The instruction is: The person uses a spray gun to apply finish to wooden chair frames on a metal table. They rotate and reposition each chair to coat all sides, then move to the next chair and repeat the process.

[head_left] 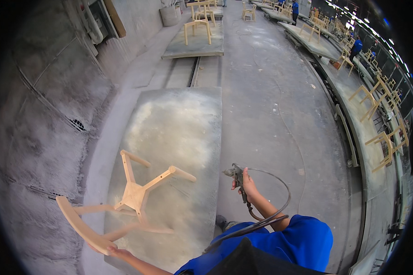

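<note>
A pale wooden chair frame without a seat pad is tilted over a paint-dusted platform. Its legs spread out from a central crosspiece, and its curved back rail points toward the lower left. My left hand is closed around the near end of that rail; some of its fingers are hidden behind the wood. To the right of the platform, my right hand grips a spray gun, its nozzle facing left toward the chair. A dark hose loops from the gun back over my right forearm.
Ahead, another platform on a floor rail carries a wooden chair. A dusty wall runs along the left. On the right, a line of platforms holds several chairs, with people in blue beside it. A thin cable lies across the floor.
</note>
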{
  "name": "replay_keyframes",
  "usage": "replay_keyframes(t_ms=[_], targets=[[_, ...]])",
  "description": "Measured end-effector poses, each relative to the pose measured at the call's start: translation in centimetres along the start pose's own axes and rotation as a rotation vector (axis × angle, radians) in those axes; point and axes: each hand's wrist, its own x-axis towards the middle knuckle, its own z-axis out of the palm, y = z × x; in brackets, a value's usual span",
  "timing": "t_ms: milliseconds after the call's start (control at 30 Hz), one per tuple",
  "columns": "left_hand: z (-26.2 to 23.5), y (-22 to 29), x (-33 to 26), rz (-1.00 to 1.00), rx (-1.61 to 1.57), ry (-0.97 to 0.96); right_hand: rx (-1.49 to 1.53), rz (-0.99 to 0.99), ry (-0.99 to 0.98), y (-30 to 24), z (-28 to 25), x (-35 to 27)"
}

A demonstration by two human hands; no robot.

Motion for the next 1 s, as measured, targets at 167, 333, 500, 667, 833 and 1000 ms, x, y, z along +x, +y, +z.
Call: replay_keyframes(t_ms=[167,333,500,667,833,1000], targets=[[0.2,0.4,-0.1,-0.063,0.031,-0.01,-0.002,0.005,-0.032,-0.8,2.3,2.9],[0.5,0.6,0.2,-0.028,0.06,-0.03,-0.003,0.025,-0.025,-1.3,3.5,4.6],[0.7,-0.1,-0.5,-0.008,0.036,-0.029,0.011,0.019,0.014,-1.3,3.8,5.5],[0.3,-1.6,0.0,0.004,-0.007,-0.023,-0.015,0.027,0.038,-1.0,3.8,6.2],[-0.6,-3.4,1.7,0.035,-0.106,-0.038,-0.003,0.026,-0.009,-0.5,3.6,6.5],[-1.4,-6.6,2.2,-0.142,-0.18,0.023,-0.027,0.034,-0.026,0.4,3.2,6.0]])
